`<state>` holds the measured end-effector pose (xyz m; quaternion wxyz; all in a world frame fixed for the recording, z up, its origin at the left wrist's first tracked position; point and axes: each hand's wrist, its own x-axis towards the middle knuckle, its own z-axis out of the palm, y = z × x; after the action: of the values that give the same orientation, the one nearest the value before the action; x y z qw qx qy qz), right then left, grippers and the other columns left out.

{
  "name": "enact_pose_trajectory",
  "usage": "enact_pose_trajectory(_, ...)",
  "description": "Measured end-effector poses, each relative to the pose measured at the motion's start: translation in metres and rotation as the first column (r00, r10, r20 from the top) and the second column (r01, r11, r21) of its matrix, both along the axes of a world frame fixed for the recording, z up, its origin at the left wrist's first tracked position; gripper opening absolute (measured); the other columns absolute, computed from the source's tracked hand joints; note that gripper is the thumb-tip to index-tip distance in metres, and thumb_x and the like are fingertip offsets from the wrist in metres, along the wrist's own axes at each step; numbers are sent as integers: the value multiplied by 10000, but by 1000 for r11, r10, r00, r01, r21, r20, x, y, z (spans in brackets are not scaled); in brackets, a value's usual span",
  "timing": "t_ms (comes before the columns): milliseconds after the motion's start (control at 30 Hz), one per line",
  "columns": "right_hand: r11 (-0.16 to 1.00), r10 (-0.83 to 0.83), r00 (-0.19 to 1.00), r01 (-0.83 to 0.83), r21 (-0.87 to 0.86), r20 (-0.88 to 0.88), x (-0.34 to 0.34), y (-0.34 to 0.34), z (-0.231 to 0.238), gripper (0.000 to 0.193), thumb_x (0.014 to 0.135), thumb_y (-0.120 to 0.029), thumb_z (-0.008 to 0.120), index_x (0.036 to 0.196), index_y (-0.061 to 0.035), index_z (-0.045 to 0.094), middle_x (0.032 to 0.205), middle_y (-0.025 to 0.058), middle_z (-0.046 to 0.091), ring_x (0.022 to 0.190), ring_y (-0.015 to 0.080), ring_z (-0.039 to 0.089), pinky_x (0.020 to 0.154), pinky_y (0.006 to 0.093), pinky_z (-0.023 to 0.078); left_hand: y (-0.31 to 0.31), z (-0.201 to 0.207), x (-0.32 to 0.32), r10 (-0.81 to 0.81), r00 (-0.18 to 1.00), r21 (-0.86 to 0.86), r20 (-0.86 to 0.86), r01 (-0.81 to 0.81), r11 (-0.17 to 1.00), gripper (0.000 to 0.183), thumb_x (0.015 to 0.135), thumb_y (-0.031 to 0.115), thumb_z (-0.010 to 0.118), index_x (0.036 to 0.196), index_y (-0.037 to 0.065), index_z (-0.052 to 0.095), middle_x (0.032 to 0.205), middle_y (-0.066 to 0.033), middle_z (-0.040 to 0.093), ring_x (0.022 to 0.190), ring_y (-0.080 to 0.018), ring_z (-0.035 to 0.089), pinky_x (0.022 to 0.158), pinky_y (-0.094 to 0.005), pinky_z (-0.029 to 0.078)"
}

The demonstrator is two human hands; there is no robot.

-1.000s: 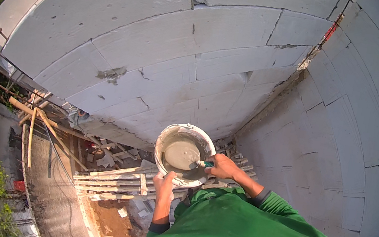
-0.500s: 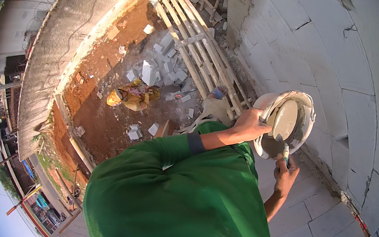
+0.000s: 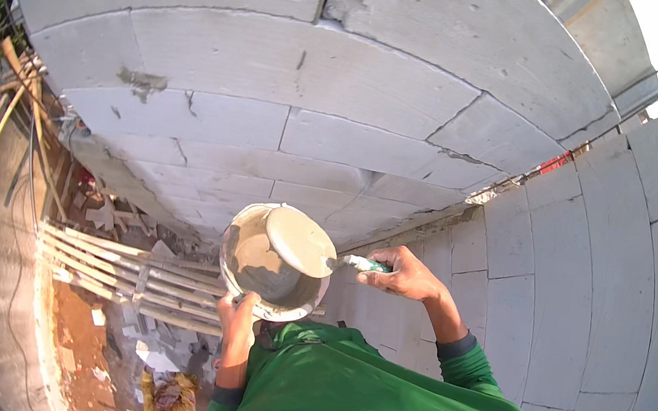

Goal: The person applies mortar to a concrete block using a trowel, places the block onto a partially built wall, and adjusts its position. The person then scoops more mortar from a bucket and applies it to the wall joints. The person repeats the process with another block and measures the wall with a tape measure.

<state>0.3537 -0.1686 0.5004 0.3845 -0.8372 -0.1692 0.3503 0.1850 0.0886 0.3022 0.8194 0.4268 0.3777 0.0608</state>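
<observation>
My left hand (image 3: 240, 318) grips the near rim of a pale, mortar-smeared bucket (image 3: 233, 244), which it holds up in front of my green shirt. Wet grey mortar (image 3: 272, 279) lies in the bottom. In my right hand (image 3: 406, 274) is a trowel (image 3: 300, 241) with a green handle, held from the right side of the bucket. Its broad rounded blade is coated with grey mortar and hangs over the bucket's opening. Fingers of the right hand are wrapped round the handle.
A wall of large pale blocks (image 3: 298, 72) rises ahead; another block wall (image 3: 582, 289) meets it at right. Bamboo poles (image 3: 125, 269) lie side by side at lower left. Far below, a person in yellowish clothing (image 3: 172, 400) is near broken blocks (image 3: 157, 355).
My view has swung right toward the block walls. The trowel blade has risen from inside the bucket to above its opening. Both hands keep their holds.
</observation>
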Motion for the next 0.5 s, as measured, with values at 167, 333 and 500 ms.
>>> enact_pose_trajectory(167,976,-209,966,197,91,154,41,-81,131,438,886,-435,790,879,-5,710,622,-40,484,573,75,460,499,268,345,1,-3,18,46,997,35,-60,-44,998,637,756,-12,665,1360,-108,487,1106,-207,602,873,-338,679,746,-545,645)
enact_pose_trajectory(333,901,-399,786,242,360,472,74,-183,270,387,923,-348,754,973,36,734,565,-44,447,426,25,354,373,201,207,-6,0,20,-77,997,66,-3,78,995,595,770,0,617,1335,-121,474,1115,-235,599,869,-383,686,652,-593,666)
enact_pose_trajectory(500,908,-179,308,417,37,934,162,-310,358,388,974,-442,689,1096,-81,757,707,8,616,624,66,556,568,259,460,-16,13,10,-139,988,90,-73,145,985,518,773,0,620,1272,-110,542,1100,-215,605,823,-360,684,665,-543,671)
